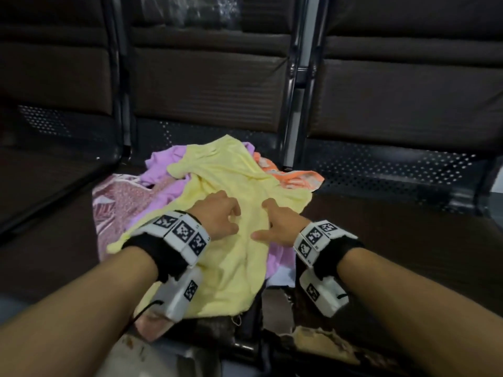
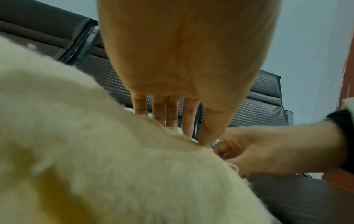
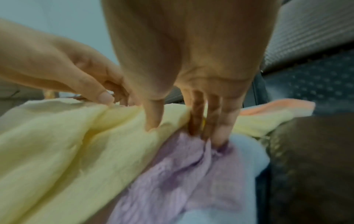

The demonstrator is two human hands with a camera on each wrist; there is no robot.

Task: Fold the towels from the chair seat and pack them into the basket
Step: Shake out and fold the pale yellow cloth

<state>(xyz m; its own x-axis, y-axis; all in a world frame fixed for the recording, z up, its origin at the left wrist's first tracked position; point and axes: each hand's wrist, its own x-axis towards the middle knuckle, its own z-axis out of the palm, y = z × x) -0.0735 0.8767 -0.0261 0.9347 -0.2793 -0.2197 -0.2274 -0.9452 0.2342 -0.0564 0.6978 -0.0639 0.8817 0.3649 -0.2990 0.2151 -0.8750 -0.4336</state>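
Note:
A yellow towel (image 1: 231, 257) lies crumpled on top of a pile on the dark chair seat (image 1: 394, 240). Under it are a purple towel (image 1: 163, 164), a pink patterned towel (image 1: 117, 208) and an orange towel (image 1: 294, 178). My left hand (image 1: 234, 216) pinches a fold near the yellow towel's middle, thumb on the near side (image 2: 184, 133). Close beside it, my right hand (image 1: 268, 221) grips the towel's right edge. Its thumb lies on top and its fingers (image 3: 210, 130) are tucked beneath, against the purple towel (image 3: 182, 181). No basket is in view.
Dark padded chair backs (image 1: 209, 85) stand behind the pile, with a metal frame post (image 1: 296, 77) between seats. Neighbouring seats lie left (image 1: 40, 186) and right. The seat's front edge (image 1: 321, 341) is torn. A pale blue cloth (image 3: 249, 153) shows under the purple towel.

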